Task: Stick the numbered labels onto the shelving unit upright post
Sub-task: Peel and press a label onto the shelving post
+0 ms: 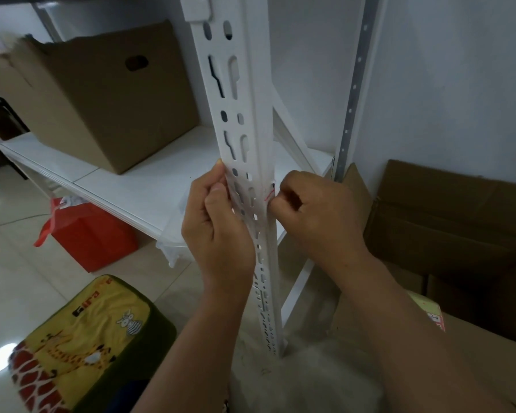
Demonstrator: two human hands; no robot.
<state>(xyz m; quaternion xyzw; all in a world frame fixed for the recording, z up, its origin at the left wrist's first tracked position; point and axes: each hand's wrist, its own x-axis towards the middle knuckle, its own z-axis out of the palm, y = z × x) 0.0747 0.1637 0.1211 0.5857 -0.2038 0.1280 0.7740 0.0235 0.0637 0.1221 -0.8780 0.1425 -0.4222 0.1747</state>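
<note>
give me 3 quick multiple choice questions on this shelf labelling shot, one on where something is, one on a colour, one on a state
1. Where is the large cardboard box?
A. on the white shelf
B. on the floor
C. in the person's hands

2. What colour is the bag under the shelf?
A. blue
B. red
C. black

3. What is the right hand doing?
A. hanging idle
B. lifting a box
C. pinching a label at the upright post

Answers: 1 A, it stands on the shelf board; 2 B, plainly red; 3 C, its fingers curl at the red-marked label on the post.

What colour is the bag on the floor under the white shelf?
Red: the red bag shows in the head view, left of the white slotted metal post.
</note>
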